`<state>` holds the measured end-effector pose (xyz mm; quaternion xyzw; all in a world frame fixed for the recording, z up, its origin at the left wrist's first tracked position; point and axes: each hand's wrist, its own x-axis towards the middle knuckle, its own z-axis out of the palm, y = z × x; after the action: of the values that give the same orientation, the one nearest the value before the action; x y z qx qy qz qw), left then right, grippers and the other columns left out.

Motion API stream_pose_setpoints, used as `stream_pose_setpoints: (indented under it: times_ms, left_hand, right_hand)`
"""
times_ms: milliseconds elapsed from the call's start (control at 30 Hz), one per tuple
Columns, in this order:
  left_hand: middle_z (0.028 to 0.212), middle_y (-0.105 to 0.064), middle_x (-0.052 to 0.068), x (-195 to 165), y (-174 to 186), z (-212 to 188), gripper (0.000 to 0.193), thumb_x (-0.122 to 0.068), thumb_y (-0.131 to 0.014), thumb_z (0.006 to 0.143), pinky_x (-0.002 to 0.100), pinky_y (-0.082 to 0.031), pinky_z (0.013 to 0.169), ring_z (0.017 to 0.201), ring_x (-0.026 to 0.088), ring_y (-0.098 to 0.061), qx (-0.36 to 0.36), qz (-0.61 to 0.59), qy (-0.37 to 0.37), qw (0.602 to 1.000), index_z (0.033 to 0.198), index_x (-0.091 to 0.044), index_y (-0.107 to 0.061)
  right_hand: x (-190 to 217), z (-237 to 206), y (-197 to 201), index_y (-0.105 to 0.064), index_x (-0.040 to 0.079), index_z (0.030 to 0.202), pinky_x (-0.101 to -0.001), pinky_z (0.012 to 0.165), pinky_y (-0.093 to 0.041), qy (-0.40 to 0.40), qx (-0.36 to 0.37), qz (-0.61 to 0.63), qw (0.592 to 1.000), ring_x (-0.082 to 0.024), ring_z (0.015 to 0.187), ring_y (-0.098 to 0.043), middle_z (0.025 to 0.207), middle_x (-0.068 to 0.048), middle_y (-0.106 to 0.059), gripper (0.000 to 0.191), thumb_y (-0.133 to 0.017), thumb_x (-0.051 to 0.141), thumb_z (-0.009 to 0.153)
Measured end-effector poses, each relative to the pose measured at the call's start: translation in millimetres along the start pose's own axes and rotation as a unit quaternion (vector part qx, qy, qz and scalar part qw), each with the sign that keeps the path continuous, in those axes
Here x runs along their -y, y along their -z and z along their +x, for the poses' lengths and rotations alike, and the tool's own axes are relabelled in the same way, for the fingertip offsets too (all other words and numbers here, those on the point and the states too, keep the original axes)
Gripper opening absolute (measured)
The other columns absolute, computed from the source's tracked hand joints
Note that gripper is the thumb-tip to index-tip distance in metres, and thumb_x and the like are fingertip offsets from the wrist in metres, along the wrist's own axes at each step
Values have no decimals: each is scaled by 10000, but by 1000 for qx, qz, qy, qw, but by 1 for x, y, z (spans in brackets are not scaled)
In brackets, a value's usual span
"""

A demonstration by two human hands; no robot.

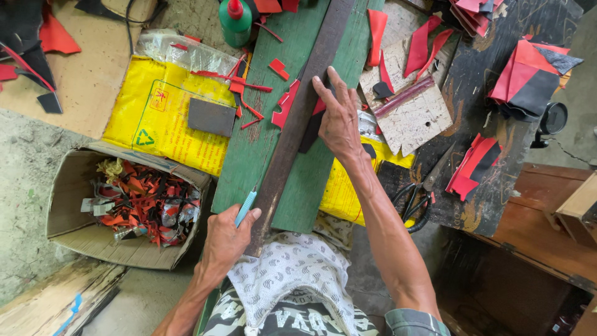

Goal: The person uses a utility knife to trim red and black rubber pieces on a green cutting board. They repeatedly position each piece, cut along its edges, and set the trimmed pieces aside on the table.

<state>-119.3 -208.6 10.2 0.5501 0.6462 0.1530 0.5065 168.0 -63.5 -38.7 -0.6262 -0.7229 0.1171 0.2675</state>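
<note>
the ruler (pixel 297 121) is pressed flat by the spread right hand (pixel 339 118) at frame centre; the knife (pixel 245 208), lower centre, is gripped in the left hand (pixel 225 239) and is best drawn tight along its edge.

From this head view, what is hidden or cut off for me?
- Blade of the blue-handled knife: covered by the left hand.
- Material under the metal straightedge: pressed beneath it and the right hand.
- Green bottle: top cut by the frame edge.
- Scissors: handles in shadow.
</note>
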Motion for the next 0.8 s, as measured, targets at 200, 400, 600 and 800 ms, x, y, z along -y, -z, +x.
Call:
stream_pose_setpoints:
  times_ms: [200,400,600,800]
  left_hand:
    - [462,-489,120,-6,7,4,390,-288,-722,932,379,-371,398,401,137,-440,22,0,10,1000,735,27,-605]
    - [460,-465,104,-6,8,5,362,-305,-718,927,372,-359,402,407,128,-431,32,12,17,999,765,14,-660]
    - [467,-465,68,-5,12,7,372,-315,-720,927,365,-354,401,424,109,-422,49,2,25,998,753,7,-656]
    - [460,-466,66,-4,8,6,351,-303,-728,921,362,-351,396,418,110,-420,36,1,28,999,753,0,-670]
  right_hand:
    - [9,-1,-5,-613,103,1436,-466,1097,-415,-13,-38,-4,999,-401,1229,-526,1572,-200,-473,722,-494,-151,770]
    - [5,-3,-7,-612,93,1427,-479,1111,-396,2,-48,-1,999,-401,1312,-522,1557,-203,-471,714,-499,-144,764]
    - [3,-4,-8,-602,80,1433,-499,1136,-380,3,-45,-1,999,-388,1377,-520,1563,-202,-459,700,-499,-148,779]
    - [3,-4,-10,-626,107,1426,-464,1111,-405,-13,-40,-5,999,-394,1230,-533,1577,-177,-466,705,-504,-159,785]
